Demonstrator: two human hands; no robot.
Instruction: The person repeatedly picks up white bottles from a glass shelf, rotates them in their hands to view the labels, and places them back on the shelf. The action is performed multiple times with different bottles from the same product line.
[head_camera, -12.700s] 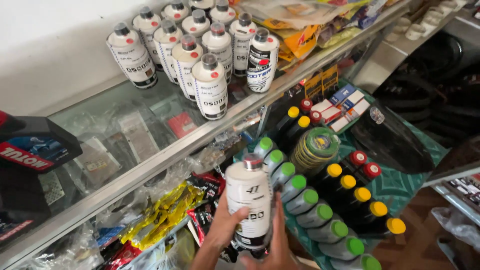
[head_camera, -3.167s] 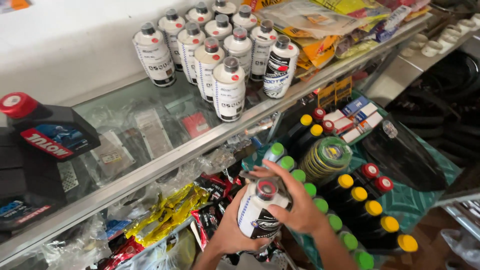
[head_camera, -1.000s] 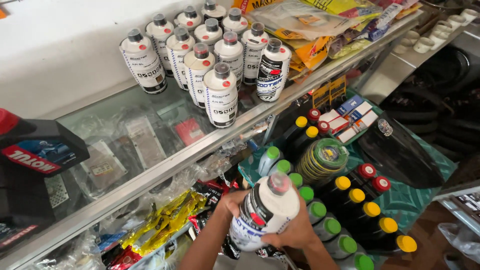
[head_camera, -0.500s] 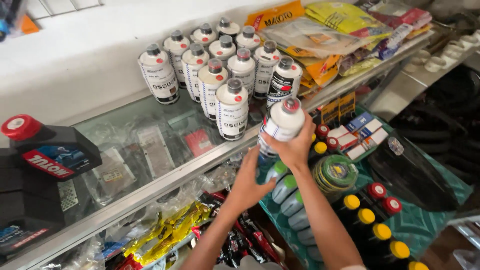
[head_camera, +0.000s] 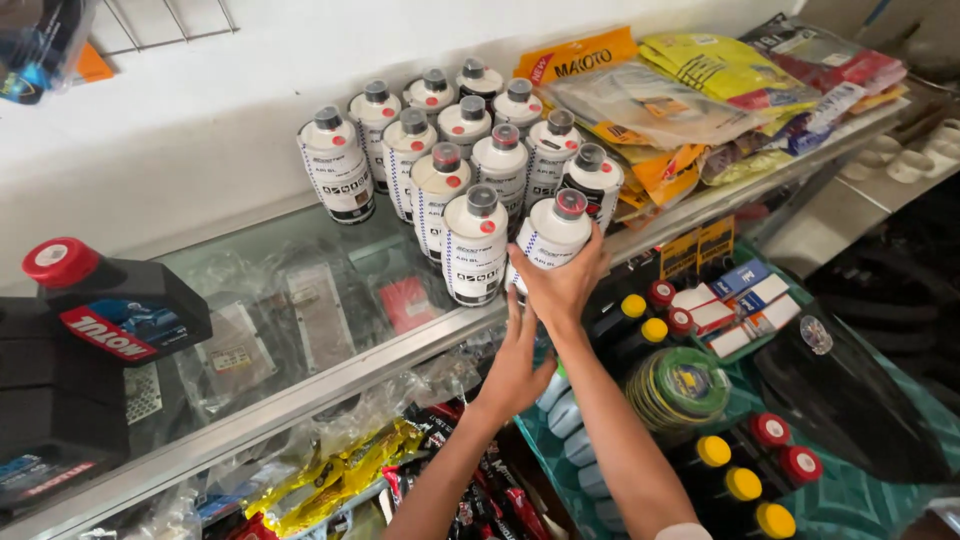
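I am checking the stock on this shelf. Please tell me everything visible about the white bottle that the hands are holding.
The white plastic bottle with a grey cap and red dot has a rounded shoulder and dark label print. It leans slightly, at the front edge of the glass shelf, beside other such bottles. The right hand grips its lower body; the left hand is just beneath it, contact unclear.

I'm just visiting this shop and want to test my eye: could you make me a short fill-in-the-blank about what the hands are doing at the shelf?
1. The right hand holds a white spray can with a ____ cap.
2. The left hand is beneath it and holds ____.
3. The group of white cans stands on a ____ shelf.
4. The black oil bottle has a ____ cap.

Missing words: red; nothing; glass; red
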